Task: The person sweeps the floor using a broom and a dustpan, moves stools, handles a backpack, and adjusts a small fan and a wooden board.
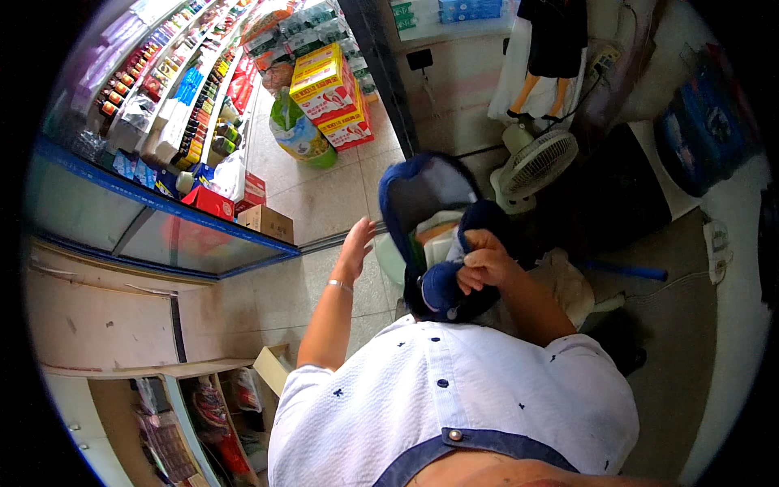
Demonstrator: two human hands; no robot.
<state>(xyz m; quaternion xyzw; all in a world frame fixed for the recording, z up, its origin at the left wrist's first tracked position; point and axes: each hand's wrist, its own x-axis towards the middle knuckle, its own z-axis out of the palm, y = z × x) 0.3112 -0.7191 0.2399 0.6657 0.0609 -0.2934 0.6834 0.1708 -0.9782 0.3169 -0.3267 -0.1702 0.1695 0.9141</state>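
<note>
White shirt (pixel 438 381) closest; just beyond, the open navy backpack (pixel 430 191) runs lengthwise away, right hand (pixel 485 260) nearer, gripping its fabric; left hand (pixel 355 247) hovers empty, apart leftward.

And here's the shirt (pixel 381 398), filling the lower middle of the frame: white, with a fine bumpy texture to the cloth! Small dark motifs (pixel 338 393) dot it here and there, well spread out. Down the front runs the placket (pixel 439 365), with dark buttons (pixel 442 383) along it. At the bottom edge, a navy neckband (pixel 503 441) curves round the neckline, topped by a round, pearly button (pixel 454 435). Short sleeves on both sides, left (pixel 294 394) and right (pixel 596 381)! Left hand (pixel 357 245) and right hand (pixel 489 261) are bare, and there's a slim silvery bangle (pixel 341 286) on the left wrist, centre-left.
</note>
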